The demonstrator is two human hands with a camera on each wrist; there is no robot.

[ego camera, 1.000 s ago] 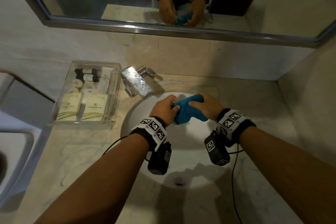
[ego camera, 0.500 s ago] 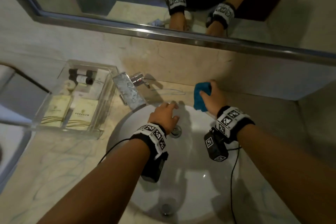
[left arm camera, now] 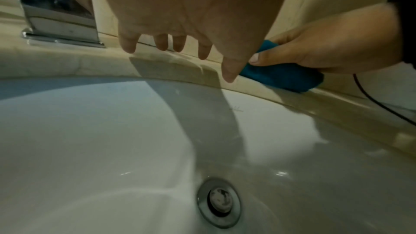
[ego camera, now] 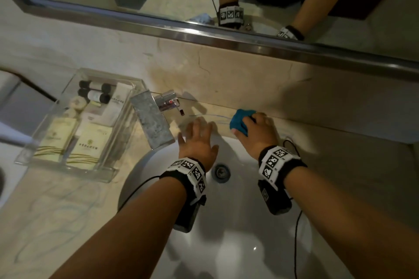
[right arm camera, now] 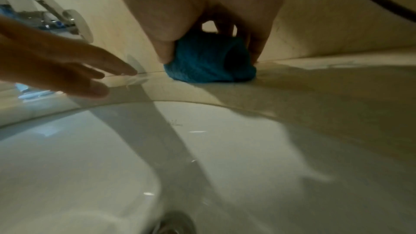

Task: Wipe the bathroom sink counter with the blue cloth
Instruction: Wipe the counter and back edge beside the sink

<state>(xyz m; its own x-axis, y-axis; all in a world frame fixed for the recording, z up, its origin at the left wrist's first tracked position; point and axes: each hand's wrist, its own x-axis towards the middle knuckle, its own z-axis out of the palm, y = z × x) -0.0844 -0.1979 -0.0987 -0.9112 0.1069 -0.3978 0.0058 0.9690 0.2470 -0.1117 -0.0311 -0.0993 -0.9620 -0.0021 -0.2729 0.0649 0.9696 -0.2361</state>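
Observation:
My right hand (ego camera: pixel 254 129) grips the bunched blue cloth (ego camera: pixel 240 120) and presses it on the beige marble counter (ego camera: pixel 340 154) behind the white basin (ego camera: pixel 226 222), close to the back wall. The right wrist view shows thumb and fingers curled around the blue cloth (right arm camera: pixel 209 63), which touches the counter strip. The left wrist view has the blue cloth (left arm camera: pixel 283 76) at the right, under the right hand. My left hand (ego camera: pixel 197 138) hovers open, fingers spread, over the basin's back rim, just right of the chrome faucet (ego camera: pixel 156 118). Its fingertips (left arm camera: pixel 162 45) point at the counter strip.
A clear tray (ego camera: pixel 45 156) with small bottles and sachets stands on the counter at the left. The drain (ego camera: pixel 220 172) lies in the basin between my wrists. A steel-framed mirror (ego camera: pixel 204 36) runs above the backsplash. A black cable (ego camera: pixel 297 233) hangs from my right wrist.
The left hand let go of the cloth and spread open near the faucet. The right hand carried the cloth from above the basin back onto the counter strip by the wall.

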